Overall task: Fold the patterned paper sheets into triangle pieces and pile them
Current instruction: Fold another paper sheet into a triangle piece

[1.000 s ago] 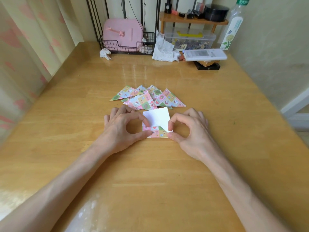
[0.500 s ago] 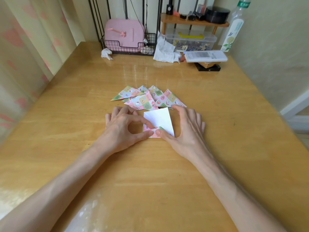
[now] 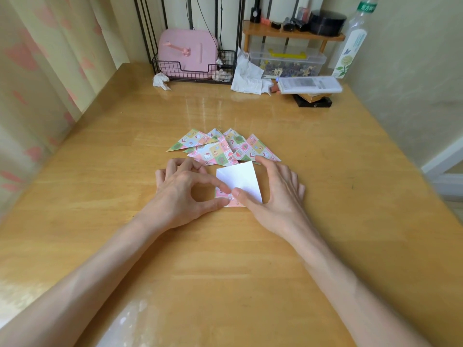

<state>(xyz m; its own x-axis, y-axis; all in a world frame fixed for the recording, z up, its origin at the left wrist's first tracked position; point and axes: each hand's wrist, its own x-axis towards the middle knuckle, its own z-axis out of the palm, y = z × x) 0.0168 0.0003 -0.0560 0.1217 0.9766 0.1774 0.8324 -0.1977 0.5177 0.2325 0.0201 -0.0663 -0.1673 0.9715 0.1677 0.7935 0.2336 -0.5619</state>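
Your patterned paper sheet [image 3: 239,180] lies flat on the worktop [image 3: 225,259] right between your hands, white underside up, with only a narrow strip of pink print showing along its near edge. It sits skewed: one corner points away from you and a little to the right, so its diagonal runs from your thumbs toward the pile of folded triangles [image 3: 220,150]. That pile lies just beyond the sheet, whose far corner is almost at the pile's near edge. Your left hand [image 3: 181,194] pinches the near left corner between thumb and forefinger. Your right hand [image 3: 279,194] is spread open, thumb pressing down on the near part of the sheet and forefinger reaching along its right edge toward the far corner, with the other fingers flat on the worktop beside it. Setting the crease looks to be the step in hand. The right hand is nearer both the free corner and the pile, so it seems the one to sweep it. The paper looks thin and springy, so keep the pinned corner firm.
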